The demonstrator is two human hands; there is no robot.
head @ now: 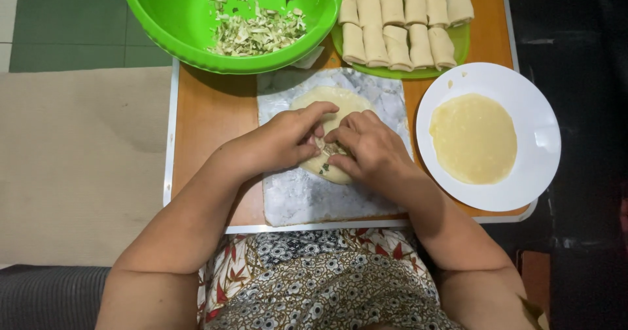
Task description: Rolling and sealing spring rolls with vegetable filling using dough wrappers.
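Note:
A pale round wrapper point(330, 101) lies on a marbled white board point(307, 196) in the middle of the small orange table point(212, 111). Chopped vegetable filling point(327, 150) shows between my fingers at the wrapper's near edge. My left hand point(288, 140) and my right hand point(366, 150) both pinch the near edge of the wrapper, folding it over the filling, fingertips nearly touching.
A green bowl point(170, 16) with chopped vegetable filling point(258, 32) stands at the back left. Several finished rolls point(399, 16) lie on a green tray point(458, 39) at the back. A white plate point(523, 94) holding flat wrappers point(472, 137) sits at right.

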